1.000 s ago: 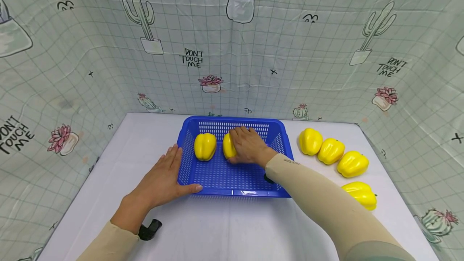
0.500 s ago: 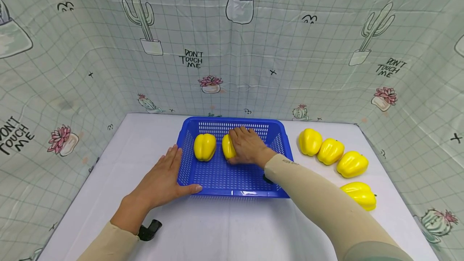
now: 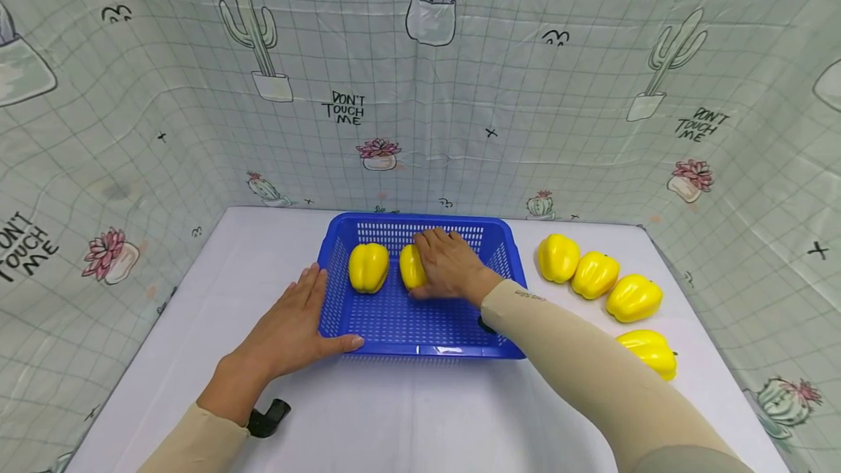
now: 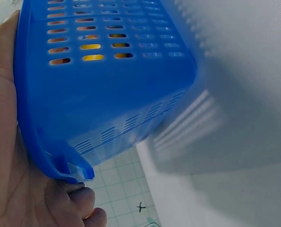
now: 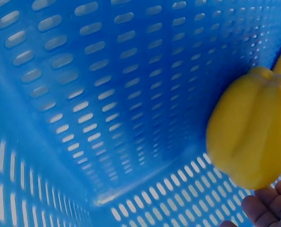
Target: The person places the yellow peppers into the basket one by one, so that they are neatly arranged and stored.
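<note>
A blue plastic basket point(image 3: 420, 350) with slotted walls stands on the table. Two yellow bell peppers lie inside it. My right hand point(image 3: 450, 265) reaches in from above and grips the right-hand bell pepper point(image 3: 412, 267), covering much of it. In the right wrist view, fingers point(image 5: 270, 203) show at this pepper's lower end. The other bell pepper point(image 3: 369, 268) sits to its left, apart from it. My left hand point(image 3: 285, 327) rests against the basket's left end, fingers fairly straight along the outside and thumb on the front rim.
To the basket's right, several more yellow bell peppers point(image 3: 634, 298) lie on the white table point(image 3: 420, 414). A sleeve partly covers the nearest one. Behind the table hangs a grid-patterned cloth point(image 3: 434, 108) printed with cacti. A black device point(image 3: 268, 418) is worn under my left wrist.
The view has shifted very slightly. My right hand stays on the pepper in the basket, and my left hand keeps its place at the basket's left end.
</note>
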A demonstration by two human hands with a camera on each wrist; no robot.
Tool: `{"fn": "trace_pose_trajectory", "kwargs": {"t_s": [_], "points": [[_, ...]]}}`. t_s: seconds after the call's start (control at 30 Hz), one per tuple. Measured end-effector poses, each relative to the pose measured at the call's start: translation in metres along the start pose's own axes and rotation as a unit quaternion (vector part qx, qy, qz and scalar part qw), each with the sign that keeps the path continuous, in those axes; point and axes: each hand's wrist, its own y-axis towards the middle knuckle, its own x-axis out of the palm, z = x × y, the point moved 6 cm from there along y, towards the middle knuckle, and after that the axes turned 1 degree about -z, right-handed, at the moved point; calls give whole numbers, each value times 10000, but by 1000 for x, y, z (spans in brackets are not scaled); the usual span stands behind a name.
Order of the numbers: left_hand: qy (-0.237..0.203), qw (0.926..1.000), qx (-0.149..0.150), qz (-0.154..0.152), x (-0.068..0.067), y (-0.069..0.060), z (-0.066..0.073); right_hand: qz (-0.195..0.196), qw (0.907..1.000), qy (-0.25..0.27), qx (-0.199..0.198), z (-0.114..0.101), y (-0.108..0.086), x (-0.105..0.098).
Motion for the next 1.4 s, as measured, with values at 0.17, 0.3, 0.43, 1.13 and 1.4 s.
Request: {"fn": "trace_pose_trajectory", "kwargs": {"t_s": [0.17, 0.3, 0.43, 1.13, 1.4], "points": [[-32, 10000, -24, -31, 0, -1, 0, 160, 9997, -158, 6, 2, -8, -13], [-42, 9999, -114, -81, 1, -2, -2, 358, 9991, -208, 17, 5, -17, -31], [-48, 9999, -126, -61, 0, -3, -3, 592, 9980, -195, 92, 12, -31, -54], [-3, 10000, 28, -63, 0, 0, 2, 1737, 9696, 57, 1724, 114, -205, -60], [-60, 9999, -30, -132, 1, 0, 1, 2234, 9457, -354, 2336, 115, -268, -16]]}}
